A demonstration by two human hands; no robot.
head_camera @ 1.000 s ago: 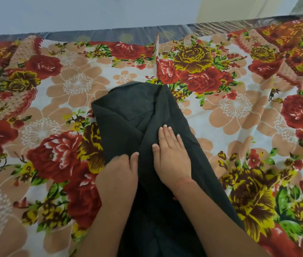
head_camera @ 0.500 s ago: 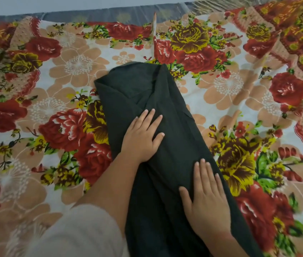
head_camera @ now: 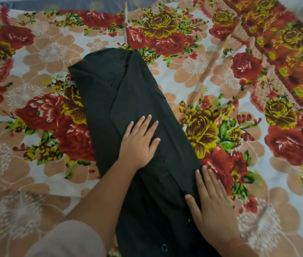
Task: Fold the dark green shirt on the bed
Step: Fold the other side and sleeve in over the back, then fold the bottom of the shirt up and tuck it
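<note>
The dark green shirt point(head_camera: 128, 86) lies on the bed as a long narrow strip, both sides folded in over the middle, running from the centre toward the bottom edge of the view. My left hand point(head_camera: 139, 141) lies flat on the middle of the strip, fingers spread and pointing away from me. My right hand point(head_camera: 210, 204) rests palm down on the strip's right edge, nearer to me, fingers together. Neither hand grips the cloth. The lower end of the shirt runs out of view.
A floral bedsheet point(head_camera: 41, 112) with red, yellow and peach flowers covers the bed on all sides of the shirt. A dark grey band point(head_camera: 57, 4) runs along the far edge. A raised crease in the sheet point(head_camera: 125, 19) stands just beyond the shirt's top end.
My left hand moved up from the left side onto the middle of the shirt. My right hand slid down and to the right along the strip's edge. The view shifted closer over the bed.
</note>
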